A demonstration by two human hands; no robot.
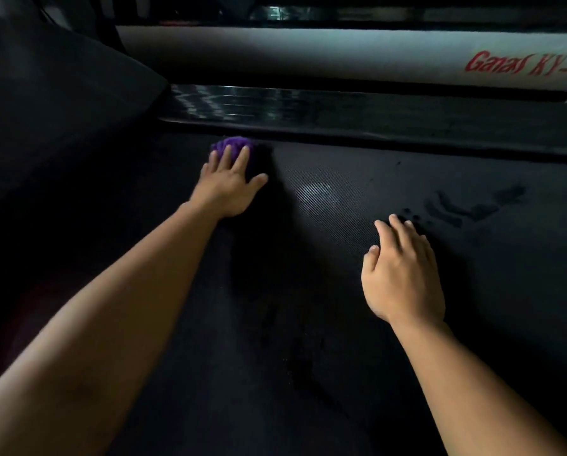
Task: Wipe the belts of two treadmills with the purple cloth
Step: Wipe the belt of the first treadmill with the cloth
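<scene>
A black textured treadmill belt (308,291) fills most of the head view. My left hand (229,182) stretches to the belt's far left part and presses flat on the purple cloth (231,144), whose fuzzy edge shows beyond my fingertips; the remainder lies hidden under my palm. My right hand (403,274) rests flat on the belt to the right, fingers slightly spread, holding nothing. Damp streaks (472,205) mark the belt beyond my right hand.
A glossy black side rail (341,106) borders the belt's far edge. Behind it runs a white frame (308,51) with red lettering. A dark motor cover (61,110) rises at the upper left.
</scene>
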